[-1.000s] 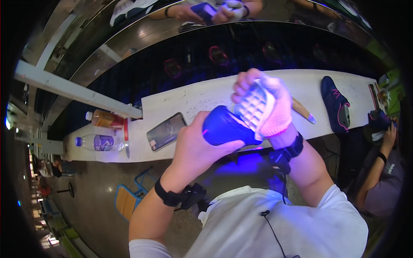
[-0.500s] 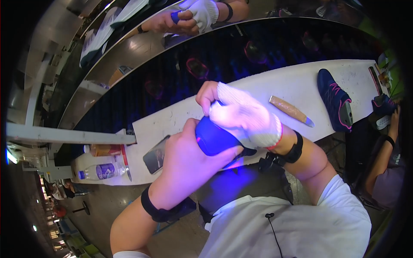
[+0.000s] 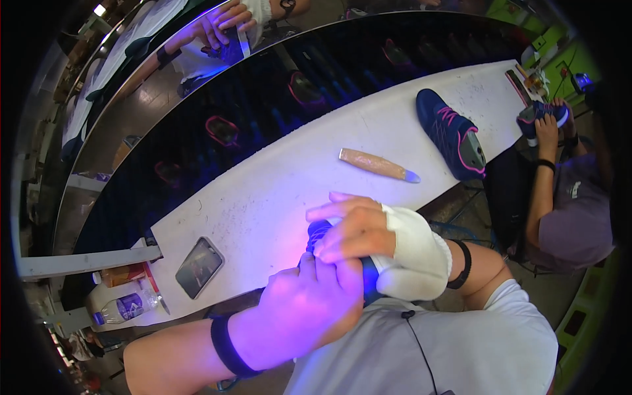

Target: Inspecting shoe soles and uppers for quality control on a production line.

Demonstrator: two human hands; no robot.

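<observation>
Close to my body, over the near edge of the table, I hold a dark blue shoe (image 3: pixel 318 232) between both hands. Purple-blue light falls on it, and my fingers cover most of it. My bare left hand (image 3: pixel 309 296) is closed round its near side. From the right, my right hand (image 3: pixel 378 243), in a white fingerless glove, lies across the shoe with bent fingers gripping it. A second navy shoe (image 3: pixel 447 135) with pink laces and a grey insert rests on the table to the right. Between it and my hands lies a tan, tape-wrapped stick-like tool (image 3: pixel 375 164) with a pale tip.
A phone (image 3: pixel 199 266) lies on the white table (image 3: pixel 276 197) at left, near a plastic bottle (image 3: pixel 128 307) and an amber bottle (image 3: pixel 125 273). Behind the table runs a dark conveyor (image 3: pixel 263 99) carrying pink-edged shoe parts. A co-worker (image 3: pixel 569 204) handles another shoe (image 3: pixel 543 120) at right.
Both hands have brought the shoe down and closer to my body, turning it so its laces show. My right hand's fingers now lie across it. The view has swung to the right.
</observation>
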